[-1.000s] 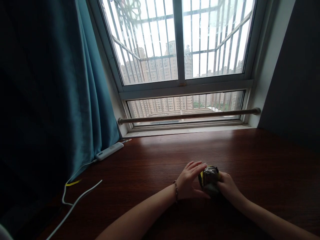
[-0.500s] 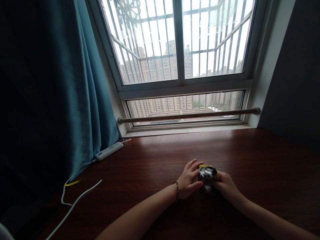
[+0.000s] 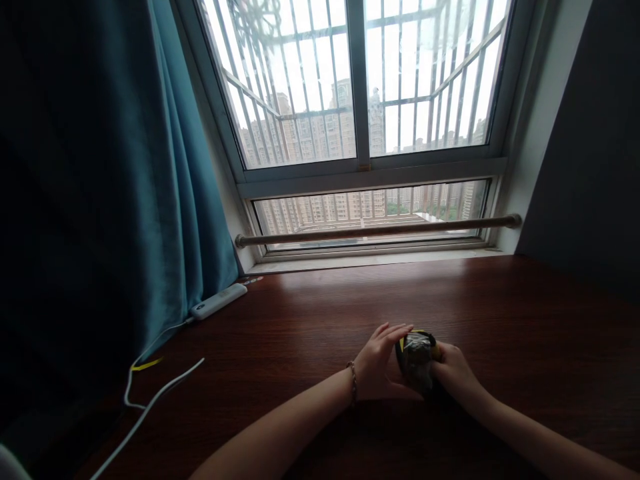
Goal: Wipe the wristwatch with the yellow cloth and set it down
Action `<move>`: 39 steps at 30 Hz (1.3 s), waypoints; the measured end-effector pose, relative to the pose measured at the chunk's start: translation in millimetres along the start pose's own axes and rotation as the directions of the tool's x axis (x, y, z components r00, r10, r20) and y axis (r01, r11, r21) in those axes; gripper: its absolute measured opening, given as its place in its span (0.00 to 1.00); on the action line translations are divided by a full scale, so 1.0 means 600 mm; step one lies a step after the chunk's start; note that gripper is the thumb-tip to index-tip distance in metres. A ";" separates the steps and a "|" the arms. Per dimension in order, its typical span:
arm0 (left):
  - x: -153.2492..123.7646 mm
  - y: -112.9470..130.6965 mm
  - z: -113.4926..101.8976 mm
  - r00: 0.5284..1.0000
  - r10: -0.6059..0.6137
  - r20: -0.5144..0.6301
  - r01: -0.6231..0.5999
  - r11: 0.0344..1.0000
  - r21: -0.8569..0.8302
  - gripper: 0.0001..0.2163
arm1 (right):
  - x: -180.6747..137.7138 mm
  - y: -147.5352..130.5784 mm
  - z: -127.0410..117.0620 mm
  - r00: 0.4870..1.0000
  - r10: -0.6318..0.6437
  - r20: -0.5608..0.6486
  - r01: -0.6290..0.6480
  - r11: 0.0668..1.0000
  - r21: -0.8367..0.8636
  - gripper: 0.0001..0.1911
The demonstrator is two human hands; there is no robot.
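Observation:
A small black-and-yellow object with a shiny, crinkled silvery front [image 3: 419, 348] is held just above the brown tabletop; its exact kind I cannot make out. My right hand [image 3: 453, 370] is closed on its right side, with the fingertips partly hidden behind it. On the other side, my left hand [image 3: 383, 360] spans the object: its fingers reach over the upper left edge and the thumb stretches below it. A gap shows between that palm and the object. A beaded bracelet circles my left wrist.
Brown wooden tabletop [image 3: 310, 313] runs up to a barred window with a rail [image 3: 375, 232] across its lower part. To the left are a blue curtain [image 3: 180, 200], a white power strip [image 3: 219, 301], white cables [image 3: 150, 403] and a yellow strip [image 3: 147, 365].
My left fingers have drawn together and moved onto the object's upper edge, and the thumb has slid down under it. The object has turned slightly in my right hand.

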State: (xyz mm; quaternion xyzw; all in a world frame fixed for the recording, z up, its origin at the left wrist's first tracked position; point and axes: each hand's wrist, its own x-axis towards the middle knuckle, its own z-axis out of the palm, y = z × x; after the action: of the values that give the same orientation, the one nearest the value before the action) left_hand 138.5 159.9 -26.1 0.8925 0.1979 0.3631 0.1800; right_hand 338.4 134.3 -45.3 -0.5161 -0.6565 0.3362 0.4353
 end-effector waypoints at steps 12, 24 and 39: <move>0.007 -0.015 -0.016 0.981 -0.111 0.158 0.126 0.988 -0.091 0.30 | -0.001 -0.009 -0.001 1.000 -0.008 0.018 0.009 0.999 -0.043 0.19; 0.004 -0.004 0.015 0.999 -0.042 0.004 0.042 0.999 0.026 0.40 | -0.002 -0.007 -0.001 0.998 -0.060 0.014 0.060 0.998 0.031 0.19; 0.006 -0.009 0.007 0.930 -0.356 -0.093 0.272 0.834 -0.480 0.37 | -0.012 -0.014 0.001 0.831 -0.555 0.040 0.556 0.831 -0.010 0.22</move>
State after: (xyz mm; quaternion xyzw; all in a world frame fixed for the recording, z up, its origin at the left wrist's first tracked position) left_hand 142.6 165.5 -29.4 0.7434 0.2659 0.4431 0.4247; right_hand 335.2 125.3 -39.4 -0.3016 -0.7891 0.1975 0.4972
